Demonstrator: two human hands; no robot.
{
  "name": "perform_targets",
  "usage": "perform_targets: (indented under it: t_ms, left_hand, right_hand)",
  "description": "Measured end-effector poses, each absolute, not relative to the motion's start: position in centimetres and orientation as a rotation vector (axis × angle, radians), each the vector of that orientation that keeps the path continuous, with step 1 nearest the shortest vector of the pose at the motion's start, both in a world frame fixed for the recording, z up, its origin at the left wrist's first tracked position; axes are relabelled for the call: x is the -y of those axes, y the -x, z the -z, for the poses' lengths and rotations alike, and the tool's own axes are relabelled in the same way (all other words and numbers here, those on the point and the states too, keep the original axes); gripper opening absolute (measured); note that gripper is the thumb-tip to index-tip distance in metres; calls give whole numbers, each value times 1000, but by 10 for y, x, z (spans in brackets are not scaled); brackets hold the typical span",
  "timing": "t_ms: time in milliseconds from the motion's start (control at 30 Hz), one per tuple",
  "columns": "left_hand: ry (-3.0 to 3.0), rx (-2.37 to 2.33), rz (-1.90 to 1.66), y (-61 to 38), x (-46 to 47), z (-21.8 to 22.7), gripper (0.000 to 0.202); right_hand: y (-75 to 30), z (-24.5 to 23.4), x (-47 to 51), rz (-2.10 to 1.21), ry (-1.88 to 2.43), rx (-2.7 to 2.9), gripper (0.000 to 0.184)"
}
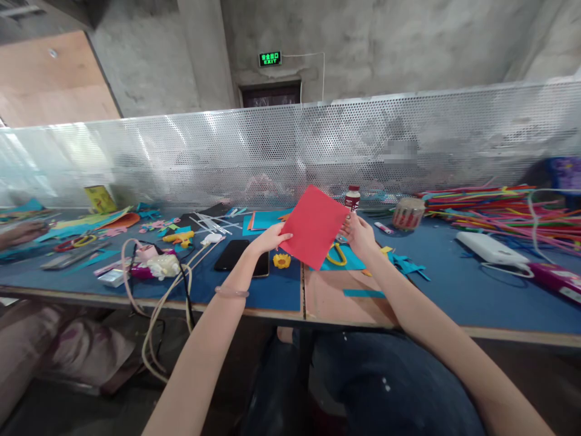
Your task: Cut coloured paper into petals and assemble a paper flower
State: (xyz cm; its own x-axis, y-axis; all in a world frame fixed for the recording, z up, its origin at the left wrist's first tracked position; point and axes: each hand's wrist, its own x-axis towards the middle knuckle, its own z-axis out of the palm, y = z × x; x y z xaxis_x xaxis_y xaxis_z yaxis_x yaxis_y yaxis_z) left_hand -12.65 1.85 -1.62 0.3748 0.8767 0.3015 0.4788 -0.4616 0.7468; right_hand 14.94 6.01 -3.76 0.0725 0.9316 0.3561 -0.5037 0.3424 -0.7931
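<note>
A square sheet of red paper (315, 227) is held up over the table, tilted with one corner pointing upward. My left hand (269, 239) pinches its left corner, thumb on the near face. At the opposite corner, my right hand (357, 233) grips the paper between its fingers. Beneath and beside the sheet lie a yellow flower (282, 261), a black phone (232, 255) and scissors with yellow handles (336, 255), partly covered by the red sheet. Blue paper (267, 221) rests behind my left hand.
A bottle with a dark red cap (353, 198) and a round container (408, 214) stand behind my right hand. Colourful pipe cleaners (499, 212), a white power strip (490, 249), a yellow glue gun (180, 238) and cables (158, 303) lie around. Another person's hand (25, 233) is at far left.
</note>
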Motion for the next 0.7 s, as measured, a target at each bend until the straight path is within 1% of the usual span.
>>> perform_targets:
  t_ms: [100, 167, 267, 433, 500, 633, 700]
  left_hand:
    - [-2006, -1238, -1091, 124, -20, 16, 49]
    - [-1995, -1271, -1183, 121, -19, 15, 45]
    - [-2020, -1284, -1317, 115, -17, 16, 39]
    - [-2059, -1244, -1462, 108, -21, 19, 37]
    - [-2053, -1325, -1535, 110, -24, 20, 36]
    - [-1989, -1520, -1702, 117, -28, 20, 36]
    - [-1951, -1591, -1780, 119, -27, 19, 34]
  right_hand:
    - [-137, 37, -48, -1324, 553, 1182, 40]
    - [-127, 40, -40, -1358, 619, 1300, 38]
    - [-117, 47, -34, -1287, 701, 1415, 35]
    - [-125, 46, -46, -1142, 709, 1413, 36]
    - [-136, 43, -52, -961, 853, 1371, 39]
    - [-160, 46, -54, -197, 1494, 1615, 33]
    - [-166, 53, -53, 14, 1775, 1782, 40]
